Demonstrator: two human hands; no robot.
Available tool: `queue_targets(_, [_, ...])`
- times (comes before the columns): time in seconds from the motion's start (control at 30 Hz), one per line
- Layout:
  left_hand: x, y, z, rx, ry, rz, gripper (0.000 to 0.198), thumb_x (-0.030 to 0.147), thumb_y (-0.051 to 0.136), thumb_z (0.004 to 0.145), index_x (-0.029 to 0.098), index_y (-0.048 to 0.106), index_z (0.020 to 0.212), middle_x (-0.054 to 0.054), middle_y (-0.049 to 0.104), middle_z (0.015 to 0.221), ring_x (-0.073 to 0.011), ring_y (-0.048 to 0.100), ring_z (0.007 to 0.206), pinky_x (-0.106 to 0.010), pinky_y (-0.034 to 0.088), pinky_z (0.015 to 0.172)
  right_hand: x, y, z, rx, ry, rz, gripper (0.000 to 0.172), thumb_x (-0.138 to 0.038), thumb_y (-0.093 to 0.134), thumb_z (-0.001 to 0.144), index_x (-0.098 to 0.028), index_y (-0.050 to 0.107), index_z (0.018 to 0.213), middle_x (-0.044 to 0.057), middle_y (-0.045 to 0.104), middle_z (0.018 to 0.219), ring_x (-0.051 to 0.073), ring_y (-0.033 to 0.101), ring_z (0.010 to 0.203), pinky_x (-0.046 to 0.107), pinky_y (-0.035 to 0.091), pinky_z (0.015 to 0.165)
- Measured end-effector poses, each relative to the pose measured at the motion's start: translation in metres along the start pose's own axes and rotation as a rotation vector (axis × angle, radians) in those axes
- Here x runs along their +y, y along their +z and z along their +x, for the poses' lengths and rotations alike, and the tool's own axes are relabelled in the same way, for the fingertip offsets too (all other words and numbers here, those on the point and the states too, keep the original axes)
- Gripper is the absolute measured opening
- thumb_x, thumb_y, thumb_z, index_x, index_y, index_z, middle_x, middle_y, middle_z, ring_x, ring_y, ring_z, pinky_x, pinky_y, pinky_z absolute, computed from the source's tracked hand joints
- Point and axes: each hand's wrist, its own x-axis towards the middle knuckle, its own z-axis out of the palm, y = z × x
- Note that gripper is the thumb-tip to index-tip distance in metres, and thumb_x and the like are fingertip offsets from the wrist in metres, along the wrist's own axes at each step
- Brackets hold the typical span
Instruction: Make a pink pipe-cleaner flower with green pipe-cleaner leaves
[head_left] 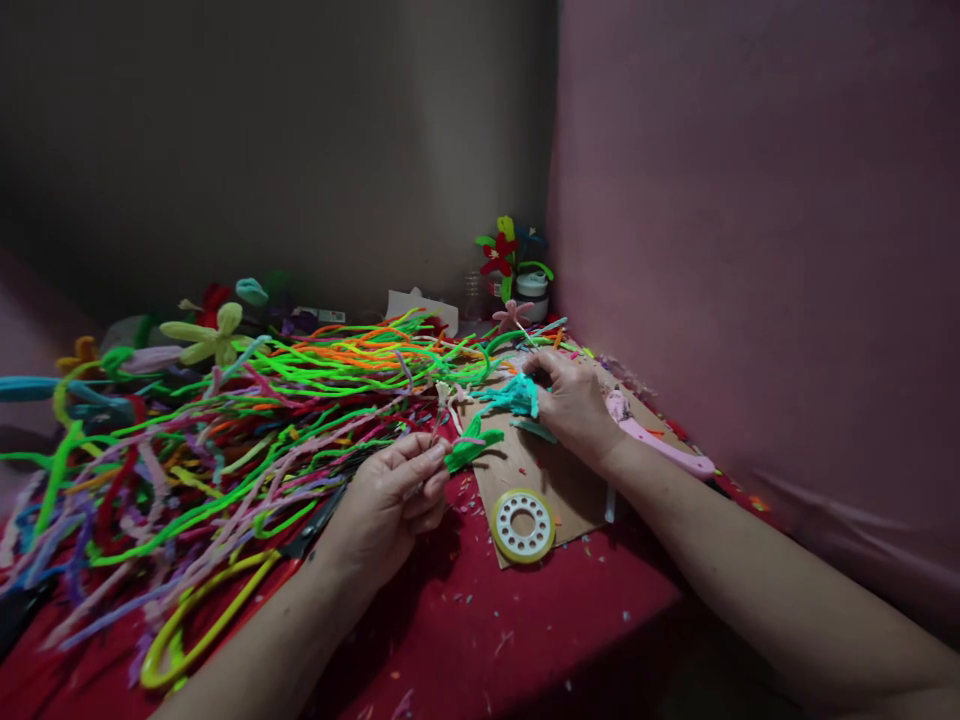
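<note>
My left hand (401,485) is closed in a pinch on a green pipe-cleaner piece (472,449), leaf-shaped, with a thin lilac strand lying across it. My right hand (574,405) reaches over a cardboard sheet (517,465), its fingers closed at a bunch of turquoise pipe cleaners (517,395); the hand partly hides the grip. Just beyond those fingers is a pink pipe-cleaner flower (514,316) with a pale thin stem. Small cream stamens (442,394) show above my left fingertips.
A tape roll (524,527) lies on the cardboard's near edge, and a pink glue gun (664,447) right of my right hand. Loose pipe cleaners (330,365) cover the left side. Yellow-handled scissors (210,615) lie at front left on the red tablecloth (517,640). Pipe-cleaner flowers (499,255) stand behind.
</note>
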Motion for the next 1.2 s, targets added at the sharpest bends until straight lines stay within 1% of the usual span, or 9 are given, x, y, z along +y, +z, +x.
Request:
queue_targets(0.23, [-0.001, 0.001, -0.002, -0.003, -0.014, -0.007, 0.016, 0.026, 0.064, 0.074, 0.016, 0.053, 0.079, 0.009, 0.040, 0.044, -0.0009, 0.017, 0.035, -0.014, 0.017, 0.035, -0.006, -0.001, -0.002, 0.019, 0.030, 0.186, 0.026, -0.005, 0.042, 0.076, -0.017, 0.062, 0.088, 0.005, 0.065, 0.090, 0.016, 0.059, 0.084, 0.030, 0.045, 0.078])
queue_targets(0.37, [0.000, 0.005, -0.006, 0.021, 0.021, 0.007, 0.020, 0.028, 0.064, 0.075, 0.015, 0.058, 0.088, 0.009, 0.037, 0.047, 0.0000, 0.015, 0.036, -0.014, 0.015, 0.036, -0.025, -0.004, -0.009, -0.055, 0.050, 0.472, 0.021, -0.012, 0.044, 0.083, -0.020, 0.062, 0.091, 0.005, 0.065, 0.098, 0.016, 0.059, 0.094, 0.033, 0.046, 0.086])
queue_targets(0.47, [0.001, 0.010, -0.008, 0.039, 0.068, 0.020, 0.025, 0.030, 0.065, 0.074, 0.014, 0.060, 0.093, 0.008, 0.037, 0.054, 0.0005, 0.016, 0.039, -0.014, 0.014, 0.037, -0.046, -0.006, -0.018, -0.103, -0.015, 0.601, 0.023, -0.011, 0.043, 0.085, -0.022, 0.061, 0.094, 0.004, 0.063, 0.106, 0.016, 0.056, 0.104, 0.036, 0.043, 0.094])
queue_targets(0.67, [0.002, 0.014, -0.012, 0.081, 0.107, 0.058, 0.018, 0.025, 0.071, 0.069, 0.015, 0.058, 0.076, 0.009, 0.032, 0.052, -0.0013, 0.021, 0.041, -0.016, 0.016, 0.038, -0.068, -0.005, -0.032, -0.124, -0.167, 0.575, 0.034, -0.001, 0.041, 0.080, -0.023, 0.059, 0.099, 0.005, 0.059, 0.115, 0.017, 0.051, 0.113, 0.040, 0.039, 0.100])
queue_targets(0.93, [0.002, 0.017, -0.018, 0.077, 0.083, 0.163, 0.016, 0.027, 0.069, 0.070, 0.015, 0.057, 0.071, 0.007, 0.034, 0.053, -0.0030, 0.020, 0.043, -0.019, 0.014, 0.040, -0.071, -0.004, -0.035, -0.138, -0.164, 0.602, 0.029, 0.000, 0.045, 0.077, -0.020, 0.061, 0.092, 0.007, 0.061, 0.110, 0.016, 0.054, 0.109, 0.037, 0.041, 0.097])
queue_targets(1.0, [0.002, 0.018, -0.020, 0.073, 0.100, 0.214, 0.015, 0.028, 0.067, 0.072, 0.015, 0.059, 0.071, 0.006, 0.036, 0.055, -0.0033, 0.022, 0.045, -0.019, 0.016, 0.041, -0.074, -0.005, -0.036, -0.156, -0.093, 0.693, 0.026, -0.003, 0.049, 0.078, -0.020, 0.061, 0.094, 0.007, 0.060, 0.111, 0.017, 0.053, 0.109, 0.036, 0.040, 0.097])
queue_targets(1.07, [0.002, 0.017, -0.022, 0.080, 0.109, 0.268, 0.016, 0.030, 0.066, 0.073, 0.016, 0.059, 0.071, 0.006, 0.037, 0.055, -0.0040, 0.023, 0.046, -0.019, 0.017, 0.042, -0.076, -0.005, -0.034, -0.178, 0.116, 0.869, 0.024, -0.010, 0.054, 0.078, -0.022, 0.059, 0.099, 0.006, 0.061, 0.106, 0.016, 0.057, 0.099, 0.035, 0.045, 0.089])
queue_targets(1.13, [0.002, 0.018, -0.024, 0.097, 0.110, 0.334, 0.017, 0.032, 0.065, 0.073, 0.016, 0.059, 0.071, 0.005, 0.037, 0.056, -0.0047, 0.024, 0.047, -0.020, 0.019, 0.043, -0.075, -0.004, -0.031, -0.232, 0.375, 1.073, 0.023, -0.019, 0.059, 0.078, -0.021, 0.058, 0.100, 0.003, 0.062, 0.094, 0.014, 0.060, 0.082, 0.030, 0.049, 0.074])
queue_targets(1.2, [0.002, 0.019, -0.025, 0.116, 0.104, 0.395, 0.018, 0.033, 0.066, 0.072, 0.016, 0.060, 0.070, 0.005, 0.038, 0.055, -0.0052, 0.025, 0.048, -0.020, 0.021, 0.043, -0.073, -0.003, -0.028, -0.355, 0.550, 1.205, 0.016, -0.026, 0.063, 0.075, -0.017, 0.061, 0.088, 0.001, 0.061, 0.077, 0.010, 0.056, 0.063, 0.024, 0.045, 0.058])
